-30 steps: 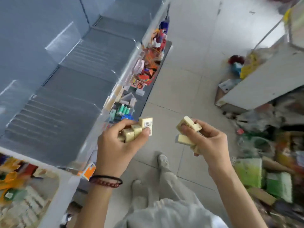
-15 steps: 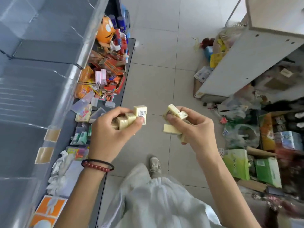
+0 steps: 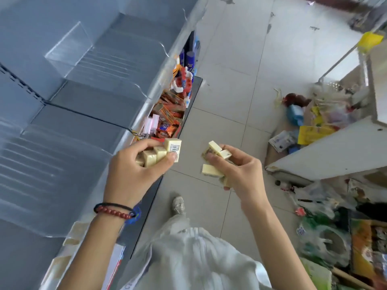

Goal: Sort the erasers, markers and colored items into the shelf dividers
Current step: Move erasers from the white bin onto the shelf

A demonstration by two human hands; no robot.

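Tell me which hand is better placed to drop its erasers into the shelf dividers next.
Left. The left hand holds its row of erasers right beside the shelf's clear front rail, next to the dividers. The right hand grips its erasers out over the floor, farther off.

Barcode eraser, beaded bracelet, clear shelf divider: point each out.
barcode eraser point(image 3: 175, 147), head view, on its barcode label.
beaded bracelet point(image 3: 114, 211), head view, on the red beads.
clear shelf divider point(image 3: 69, 46), head view, on its clear panel.

- A barcode label is seen on the end eraser point(image 3: 173, 147) in the left hand point(image 3: 134, 170); its digits are too blurred to be read.
- No other text is legible.
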